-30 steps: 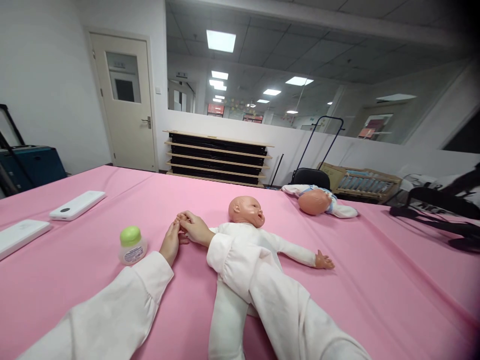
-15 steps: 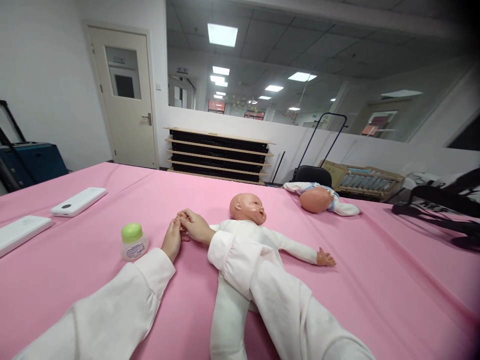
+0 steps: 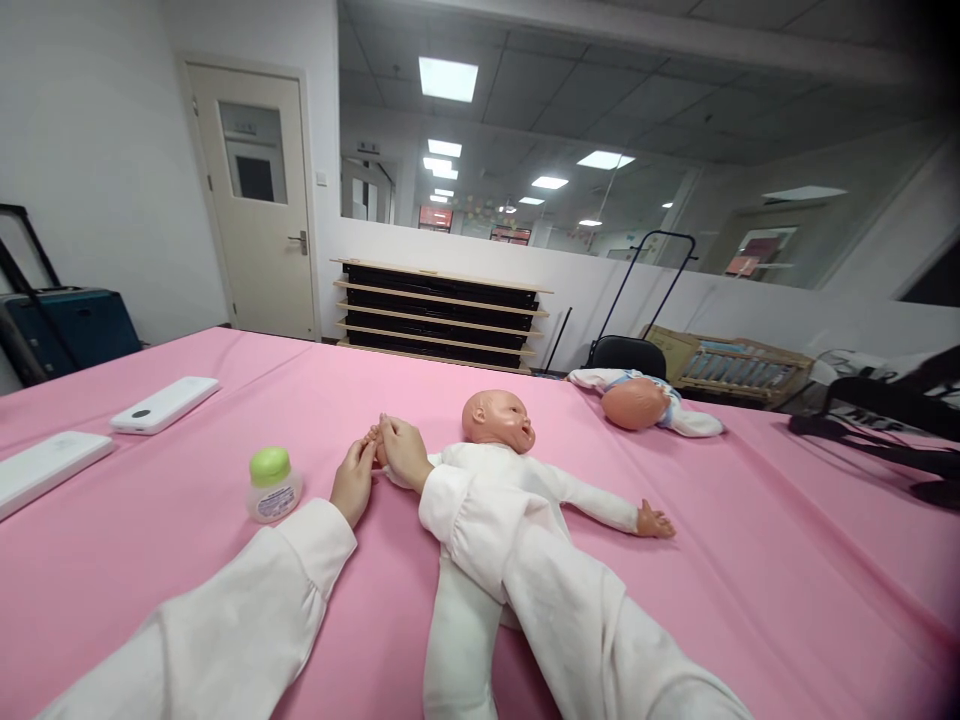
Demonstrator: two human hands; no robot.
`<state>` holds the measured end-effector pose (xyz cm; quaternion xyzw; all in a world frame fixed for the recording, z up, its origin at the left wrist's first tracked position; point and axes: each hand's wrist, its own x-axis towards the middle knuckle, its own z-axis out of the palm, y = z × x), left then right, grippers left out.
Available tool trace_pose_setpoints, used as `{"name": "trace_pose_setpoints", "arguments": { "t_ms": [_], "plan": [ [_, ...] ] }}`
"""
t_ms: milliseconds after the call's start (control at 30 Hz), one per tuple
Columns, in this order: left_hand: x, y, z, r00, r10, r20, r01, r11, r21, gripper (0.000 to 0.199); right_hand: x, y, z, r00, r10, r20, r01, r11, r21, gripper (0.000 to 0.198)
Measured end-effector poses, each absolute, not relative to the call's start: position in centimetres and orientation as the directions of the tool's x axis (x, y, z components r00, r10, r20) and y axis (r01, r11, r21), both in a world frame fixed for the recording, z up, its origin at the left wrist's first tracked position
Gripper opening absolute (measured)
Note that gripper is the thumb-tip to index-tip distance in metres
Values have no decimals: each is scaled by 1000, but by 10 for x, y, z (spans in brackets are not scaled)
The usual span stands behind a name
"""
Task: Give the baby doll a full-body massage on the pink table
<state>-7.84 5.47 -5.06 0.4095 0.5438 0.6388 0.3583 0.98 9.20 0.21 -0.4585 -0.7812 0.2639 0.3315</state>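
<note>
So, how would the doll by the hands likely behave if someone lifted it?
The doll would probably flop at the limbs, since its body looks like stuffed cloth. Its head, smooth and shiny, seems firmer, so it may keep its shape but could loll.

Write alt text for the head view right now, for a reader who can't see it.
A person's left hand and right hand hold a white-clothed doll by its hand on a pink cloth. A green-lidded jar stands to the left; a second doll lies farther back, right.
</note>
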Motion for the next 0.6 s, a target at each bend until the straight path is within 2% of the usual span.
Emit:
{"name": "trace_pose_setpoints", "arguments": {
  "t_ms": [100,167,233,300,433,500,533,600],
  "plan": [
    [-85,58,-52,-518,851,88,43,-76,996,27,14,71,12,-434,847,308,631,529,-567,33],
    [-87,57,-51,-558,825,86,61,-63,996,36,26,44,25,-562,782,270,626,616,-478,36],
    [-87,55,-51,-574,813,102,125,-37,992,45,49,10,39,-768,616,177,493,745,-449,29],
    [-87,53,-50,-572,810,132,217,-6,976,46,81,-24,51,-900,425,91,348,829,-437,34],
    [-88,51,-47,-542,820,184,313,-6,950,42,152,-72,62,-983,121,-141,172,880,-443,46],
    [-86,48,-44,-556,771,311,438,-46,898,41,175,-83,58,-970,95,-225,187,883,-430,48],
    [-82,44,-42,-549,732,403,517,-82,852,40,182,-87,54,-964,122,-234,213,884,-416,48],
    [-71,28,-38,-472,660,584,639,-200,742,38,185,-89,40,-965,197,-173,250,889,-383,44]
  ]
}}
